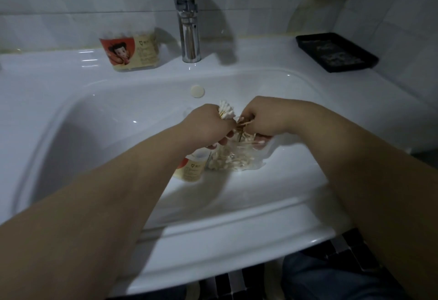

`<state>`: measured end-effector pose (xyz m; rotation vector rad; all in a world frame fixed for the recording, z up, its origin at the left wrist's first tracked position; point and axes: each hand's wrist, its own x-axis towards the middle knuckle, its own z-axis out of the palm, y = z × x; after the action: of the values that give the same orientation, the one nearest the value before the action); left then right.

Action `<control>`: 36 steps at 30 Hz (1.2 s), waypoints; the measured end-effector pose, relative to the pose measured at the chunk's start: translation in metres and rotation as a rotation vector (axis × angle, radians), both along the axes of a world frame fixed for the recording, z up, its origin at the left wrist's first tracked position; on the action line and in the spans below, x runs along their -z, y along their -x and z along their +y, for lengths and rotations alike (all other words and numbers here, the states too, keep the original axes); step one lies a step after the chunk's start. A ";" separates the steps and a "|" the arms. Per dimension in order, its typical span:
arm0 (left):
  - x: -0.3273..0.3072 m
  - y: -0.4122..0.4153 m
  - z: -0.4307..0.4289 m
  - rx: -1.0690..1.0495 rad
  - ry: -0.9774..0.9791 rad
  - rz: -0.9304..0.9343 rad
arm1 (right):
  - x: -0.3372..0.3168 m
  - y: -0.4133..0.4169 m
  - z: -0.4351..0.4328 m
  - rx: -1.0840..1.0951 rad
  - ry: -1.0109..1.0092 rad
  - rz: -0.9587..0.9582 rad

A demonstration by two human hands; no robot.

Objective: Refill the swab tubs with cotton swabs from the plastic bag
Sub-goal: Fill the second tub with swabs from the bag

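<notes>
Gripping swabs (225, 110), seemingly over bag (239, 161).

A dim bathroom on my feed.
I look down on a white sink (71, 114) set against a wall of pale tiles (71, 3), a chrome tap (188, 34) upright at its back edge and a round overflow cap (197, 91) below it. A black tray (350, 68) sits on the right ledge. Dark floor tiles (350, 247) show under the front rim.
</notes>
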<state>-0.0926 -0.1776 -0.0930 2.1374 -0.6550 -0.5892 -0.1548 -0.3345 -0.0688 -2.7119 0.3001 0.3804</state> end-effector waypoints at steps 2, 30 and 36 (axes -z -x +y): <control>0.001 0.000 0.000 0.003 0.010 0.011 | 0.005 -0.001 0.002 -0.008 -0.009 0.044; -0.003 0.000 0.002 -0.030 -0.091 0.039 | -0.012 0.002 -0.008 0.082 0.064 -0.209; -0.007 0.004 0.004 0.145 -0.141 0.004 | -0.009 0.000 -0.009 0.200 -0.034 -0.253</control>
<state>-0.0971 -0.1735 -0.0864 2.2307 -0.7920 -0.7368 -0.1552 -0.3431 -0.0597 -2.6275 0.4807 -0.0146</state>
